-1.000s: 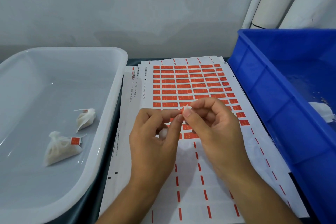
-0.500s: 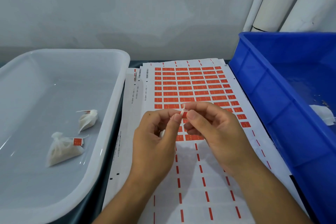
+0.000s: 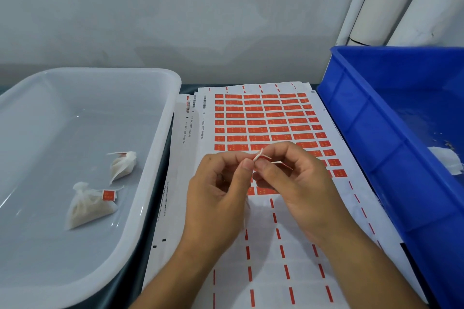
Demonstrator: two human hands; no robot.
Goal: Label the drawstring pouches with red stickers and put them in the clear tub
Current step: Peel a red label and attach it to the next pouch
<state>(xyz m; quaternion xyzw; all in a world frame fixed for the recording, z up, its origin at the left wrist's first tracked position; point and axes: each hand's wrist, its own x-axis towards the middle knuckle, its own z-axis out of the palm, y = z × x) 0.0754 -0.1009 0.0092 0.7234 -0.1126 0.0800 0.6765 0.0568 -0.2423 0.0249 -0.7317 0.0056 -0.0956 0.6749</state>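
My left hand (image 3: 216, 195) and my right hand (image 3: 296, 183) meet over the sticker sheet (image 3: 266, 123). Together their fingertips pinch a white drawstring with a red sticker (image 3: 262, 157) folded on it. The pouch hangs under my left palm, mostly hidden; a sliver of white (image 3: 246, 211) shows. The clear tub (image 3: 155, 148) at the left holds two white pouches: one (image 3: 88, 207) with a red sticker on its string, another (image 3: 124, 164) farther back.
A blue bin (image 3: 376, 148) stands at the right with a white pouch (image 3: 449, 162) inside. The lower half of the sticker sheet has only red dashes left. White pipes rise at the back right against the wall.
Both hands stayed together over the sheet, working the sticker on the string; the fingertips shifted slightly. The tub's pouches have not moved.
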